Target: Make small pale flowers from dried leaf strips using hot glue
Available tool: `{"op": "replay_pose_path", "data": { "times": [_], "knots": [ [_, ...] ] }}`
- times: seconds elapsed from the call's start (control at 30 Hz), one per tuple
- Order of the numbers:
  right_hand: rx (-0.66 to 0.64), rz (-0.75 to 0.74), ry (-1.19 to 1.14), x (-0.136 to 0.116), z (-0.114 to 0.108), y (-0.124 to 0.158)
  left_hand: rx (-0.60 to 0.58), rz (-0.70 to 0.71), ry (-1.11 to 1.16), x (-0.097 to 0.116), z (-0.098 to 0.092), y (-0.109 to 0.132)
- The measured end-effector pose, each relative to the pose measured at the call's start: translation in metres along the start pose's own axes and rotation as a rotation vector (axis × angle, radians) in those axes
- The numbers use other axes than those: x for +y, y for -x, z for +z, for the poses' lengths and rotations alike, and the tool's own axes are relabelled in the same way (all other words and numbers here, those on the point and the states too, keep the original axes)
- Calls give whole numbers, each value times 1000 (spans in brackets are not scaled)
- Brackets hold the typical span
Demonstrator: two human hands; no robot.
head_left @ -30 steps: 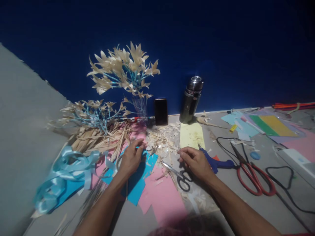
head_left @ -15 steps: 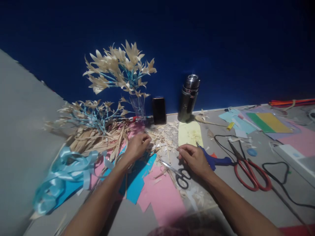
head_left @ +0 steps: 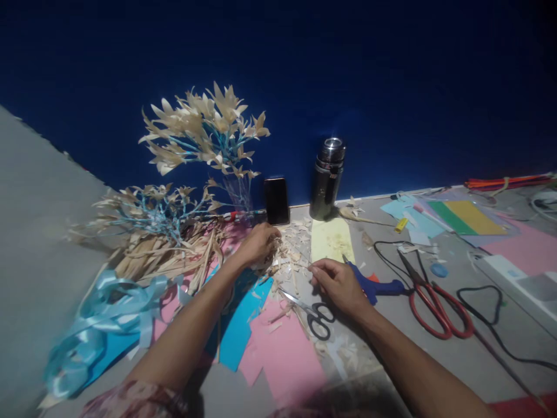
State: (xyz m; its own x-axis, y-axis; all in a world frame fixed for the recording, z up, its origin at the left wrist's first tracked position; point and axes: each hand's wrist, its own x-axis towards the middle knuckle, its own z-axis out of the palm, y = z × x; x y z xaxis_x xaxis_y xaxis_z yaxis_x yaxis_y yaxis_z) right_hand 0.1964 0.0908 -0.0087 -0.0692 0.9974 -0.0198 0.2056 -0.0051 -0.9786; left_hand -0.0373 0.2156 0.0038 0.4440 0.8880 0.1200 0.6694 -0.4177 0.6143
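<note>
My left hand reaches down at the left edge of a heap of pale petal-like scraps, its fingers curled; whatever they touch is hidden. My right hand is closed in a pinch on a thin stem or wire that stands up from the fingertips. Small black-handled scissors lie just left of my right hand, their blades pointing to the scraps. Beyond that hand rest a yellow paper and a blue glue gun.
A vase of pale flowers, a phone and a steel flask stand along the wall. Light blue ribbon and dried husks lie left. Red-handled shears and a black cord are right. Pink paper lies in front.
My left hand has moved forward and right onto the edge of the scraps. My right hand keeps its pinch beside the scissors. The whole view has shifted slightly.
</note>
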Motion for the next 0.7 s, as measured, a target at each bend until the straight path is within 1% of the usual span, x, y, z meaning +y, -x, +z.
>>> {"op": "replay_pose_path", "data": {
  "times": [0.13,0.2,0.27,0.37,0.47,0.53,0.6,0.7],
  "knots": [
    [-3,3,-6,1,0,0,9,-58,164,3,1,-1],
    [-1,5,-16,1,0,0,33,-105,288,4,-3,-2],
    [2,9,-34,1,0,0,72,-164,440,5,-11,0],
    [-3,37,-96,1,0,-2,124,-267,709,11,-25,11],
    [5,91,-180,0,-1,-4,87,-347,961,26,-31,30],
    [26,107,-216,-1,-2,-5,38,-389,1086,40,-27,42],
    [38,109,-251,-2,-2,-5,-15,-427,1172,54,-19,51],
    [6,115,-351,-2,-1,-4,-79,-460,1250,70,-4,59]
  ]
}}
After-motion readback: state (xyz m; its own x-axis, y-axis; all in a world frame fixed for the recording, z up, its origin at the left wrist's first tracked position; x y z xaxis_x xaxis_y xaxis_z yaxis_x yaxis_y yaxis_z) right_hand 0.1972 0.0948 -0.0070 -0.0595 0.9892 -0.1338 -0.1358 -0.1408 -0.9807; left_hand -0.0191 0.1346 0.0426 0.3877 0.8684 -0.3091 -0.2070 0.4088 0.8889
